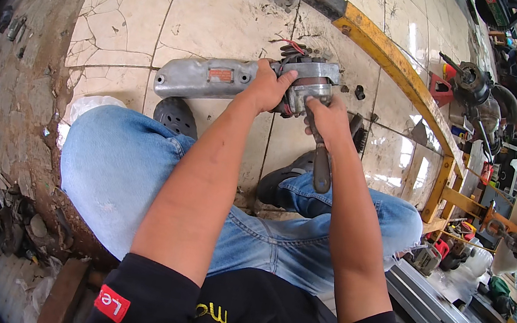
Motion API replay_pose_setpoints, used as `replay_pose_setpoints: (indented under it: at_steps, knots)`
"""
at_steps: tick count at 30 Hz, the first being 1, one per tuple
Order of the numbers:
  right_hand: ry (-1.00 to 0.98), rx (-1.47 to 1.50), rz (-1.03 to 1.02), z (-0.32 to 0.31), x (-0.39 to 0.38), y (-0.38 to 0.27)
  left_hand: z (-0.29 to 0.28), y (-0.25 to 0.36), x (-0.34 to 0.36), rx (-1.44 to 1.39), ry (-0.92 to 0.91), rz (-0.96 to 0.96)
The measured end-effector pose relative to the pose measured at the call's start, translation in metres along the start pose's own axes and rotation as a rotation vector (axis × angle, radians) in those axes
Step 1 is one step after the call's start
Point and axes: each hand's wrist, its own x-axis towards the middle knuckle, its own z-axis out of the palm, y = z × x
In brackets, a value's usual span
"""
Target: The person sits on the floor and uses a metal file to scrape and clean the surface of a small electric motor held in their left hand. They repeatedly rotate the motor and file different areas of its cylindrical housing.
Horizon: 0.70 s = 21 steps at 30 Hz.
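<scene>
A round metal motor-like part (305, 93) with a brownish band and red wires sits on the tiled floor ahead of me. It is against the right end of a long grey metal cover (197, 78) that bears an orange label. My left hand (271, 87) is closed around the part's left side, thumb on top. In my right hand (329, 120) is a dark wrench (321, 166), its handle slanting down toward me. The wrench's head is hidden by my fingers and the part, so I cannot tell what it touches.
A yellow metal beam (405, 66) arches over the floor from the top to the right. A dark brush-like thing (359, 138) lies right of my hands. Greasy machine parts (471, 81) and tools crowd the right side. A rough brown ledge (35, 89) runs along the left.
</scene>
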Motion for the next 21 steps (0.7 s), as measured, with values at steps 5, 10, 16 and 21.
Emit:
replay_pose_setpoints:
  at_steps: [5, 10, 16, 21]
  knots:
    - [-0.008, 0.027, 0.021, -0.001, -0.006, 0.004, 0.002, -0.006, 0.002, 0.014, 0.004, 0.016]
    - [-0.041, 0.027, -0.008, 0.005, 0.005, 0.005, 0.003, -0.006, 0.001, 0.019, 0.015, 0.018]
    - [-0.015, 0.021, 0.011, 0.003, 0.000, 0.003, 0.003, -0.008, 0.003, 0.020, 0.013, 0.009]
    - [-0.018, 0.038, 0.006, 0.001, 0.001, 0.004, 0.003, -0.002, 0.002, -0.007, -0.003, 0.011]
